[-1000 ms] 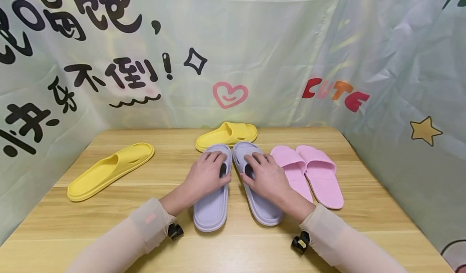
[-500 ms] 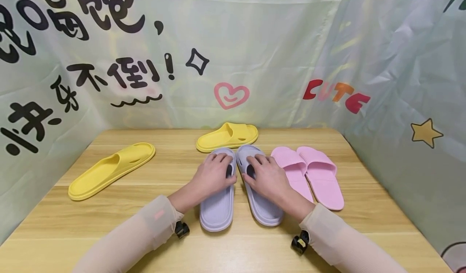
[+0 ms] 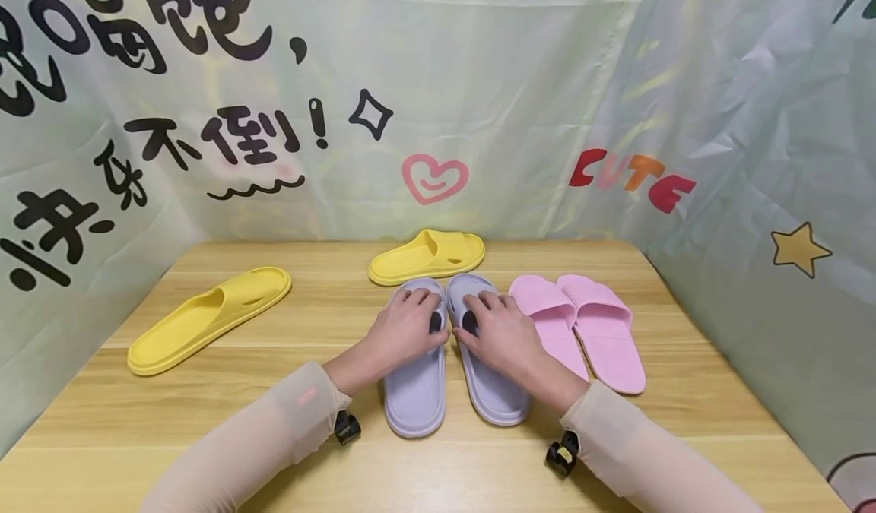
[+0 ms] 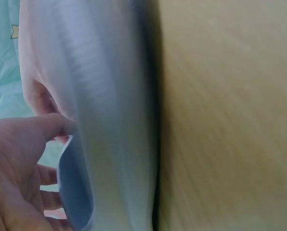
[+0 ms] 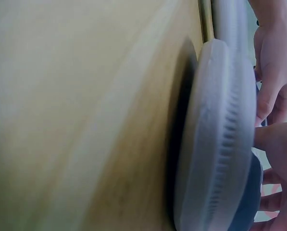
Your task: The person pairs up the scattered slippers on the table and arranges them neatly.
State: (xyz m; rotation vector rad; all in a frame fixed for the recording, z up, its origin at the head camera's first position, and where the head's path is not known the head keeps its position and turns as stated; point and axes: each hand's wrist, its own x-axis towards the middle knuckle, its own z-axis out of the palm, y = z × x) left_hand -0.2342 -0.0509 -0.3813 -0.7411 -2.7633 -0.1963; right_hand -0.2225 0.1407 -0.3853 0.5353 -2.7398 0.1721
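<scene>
Lilac foam slides sit side by side at the middle of the wooden table (image 3: pixel 137 414), toes pointing to its far edge. My left hand (image 3: pixel 404 330) lies over the strap of the left slide (image 3: pixel 414 391), thumb tucked at the strap's inner opening and fingers curled over the top, so it grips the strap. My right hand (image 3: pixel 503 334) grips the strap of the right slide (image 3: pixel 494 387) the same way. The two toes nearly touch; the heels stand a little apart.

I judge the step in hand to be squaring this pair together. The next move, as I read it, calls for a small inward nudge at the heels, then letting go without dragging the shoes.

Both slides look soft, matte and thick-soled, with ribbed footbeds and rounded edges. The right wrist view shows a row of fine ridges along the sole's rim; the left wrist view is blurred, showing only the pale strap beside my thumb.

A pink pair (image 3: pixel 582 330), smooth and flat, lies just right of the lilac pair. One yellow slide (image 3: pixel 427 254) lies crosswise near the far edge, just beyond the lilac toes. Another yellow slide (image 3: pixel 208 319) lies well apart toward the left edge. Printed plastic sheeting (image 3: pixel 479 80) walls the table.
</scene>
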